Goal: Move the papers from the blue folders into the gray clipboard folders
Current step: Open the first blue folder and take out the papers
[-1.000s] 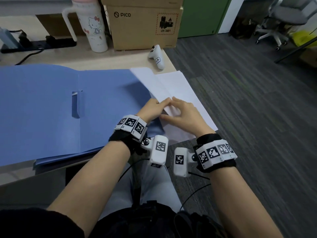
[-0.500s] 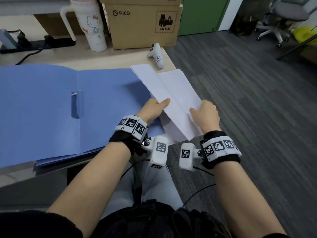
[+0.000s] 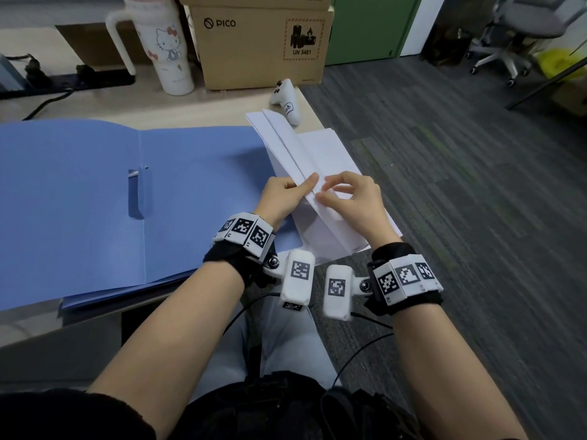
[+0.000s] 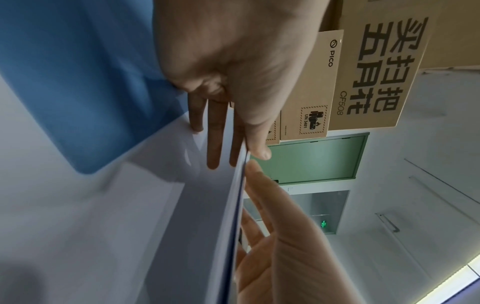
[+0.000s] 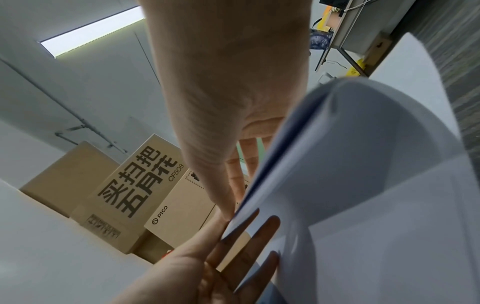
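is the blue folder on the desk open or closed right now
Open. The blue folder lies spread flat on the desk, both halves and the centre crease showing; its inside is bare where it shows.

A light wooden desk (image 3: 222,104) is carrying everything here. An open blue folder (image 3: 95,201) is lying flat across its near part, on top of more blue folders (image 3: 104,293) stacked beneath it, their edges jutting past the desk's front edge. Behind it, a cream tumbler (image 3: 165,49) with a cat print is standing upright beside a brown cardboard box (image 3: 263,49). A white controller (image 3: 287,101) is resting near the right corner, just in front of the box. A black power strip (image 3: 76,81) is lying at the far left.
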